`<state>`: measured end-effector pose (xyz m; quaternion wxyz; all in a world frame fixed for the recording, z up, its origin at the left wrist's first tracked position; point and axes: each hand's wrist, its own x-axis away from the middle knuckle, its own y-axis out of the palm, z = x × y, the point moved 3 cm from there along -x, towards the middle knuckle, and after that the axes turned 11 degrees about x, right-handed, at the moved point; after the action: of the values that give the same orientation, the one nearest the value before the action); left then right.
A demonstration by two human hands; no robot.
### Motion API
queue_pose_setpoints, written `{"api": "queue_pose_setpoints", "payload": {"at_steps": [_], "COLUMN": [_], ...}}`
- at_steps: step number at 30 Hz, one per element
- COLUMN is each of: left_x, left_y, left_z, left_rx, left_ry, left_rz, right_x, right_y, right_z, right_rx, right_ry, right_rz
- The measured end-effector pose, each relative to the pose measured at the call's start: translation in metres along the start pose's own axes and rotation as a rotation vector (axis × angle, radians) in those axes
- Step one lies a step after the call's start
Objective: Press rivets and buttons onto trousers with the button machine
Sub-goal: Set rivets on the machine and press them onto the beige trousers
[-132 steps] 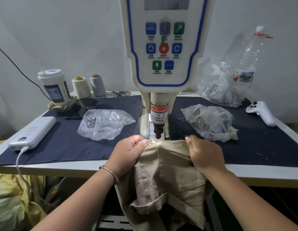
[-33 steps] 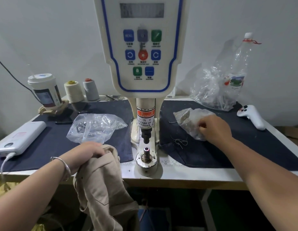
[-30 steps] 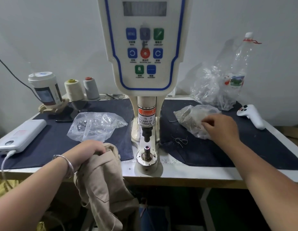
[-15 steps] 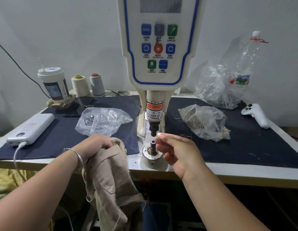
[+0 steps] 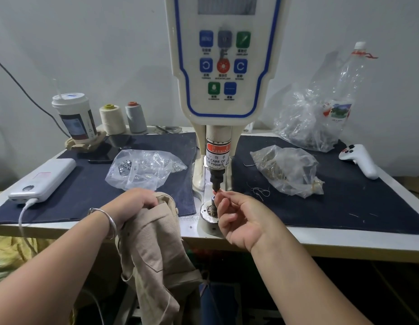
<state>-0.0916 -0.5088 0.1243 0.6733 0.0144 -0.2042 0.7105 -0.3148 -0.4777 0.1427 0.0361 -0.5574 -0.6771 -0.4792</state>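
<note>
Now the left hand [image 5: 133,202] grips the top of the tan trousers [image 5: 157,249] at the front edge of the table [image 5: 344,242]. The trousers hang down off the table, just left of the button machine [image 5: 225,66]. The right hand [image 5: 243,219] is raised by the machine's lower post [image 5: 213,204]. Its fingertips [image 5: 223,194] are pinched together right under the black punch tip [image 5: 216,181]. Something tiny may be in the pinch, but it is too small to tell. A clear bag [image 5: 145,167] lies on the dark cloth at the left, and another bag [image 5: 288,172] lies at the right.
</note>
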Motion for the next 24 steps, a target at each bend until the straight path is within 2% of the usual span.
{"api": "queue_pose_setpoints", "payload": {"at_steps": [7, 12, 15, 24], "left_x": [-0.002, -0.009, -0.008, -0.006], "left_y": [-0.001, -0.004, -0.004, -0.004], "left_z": [-0.003, -0.007, -0.008, -0.007], "left_rx": [0.029, -0.036, 0.039, 0.044], "left_ry": [-0.010, 0.022, 0.040, 0.050], "left_rz": [-0.006, -0.016, -0.011, -0.015], "right_x": [0.002, 0.008, 0.013, 0.016], "right_y": [0.006, 0.009, 0.009, 0.010], "right_z": [0.003, 0.007, 0.009, 0.013], "right_rx": [-0.169, -0.263, -0.305, -0.272], "right_ry": [0.030, 0.038, 0.026, -0.025], "right_rz": [-0.021, -0.011, -0.008, -0.002]}}
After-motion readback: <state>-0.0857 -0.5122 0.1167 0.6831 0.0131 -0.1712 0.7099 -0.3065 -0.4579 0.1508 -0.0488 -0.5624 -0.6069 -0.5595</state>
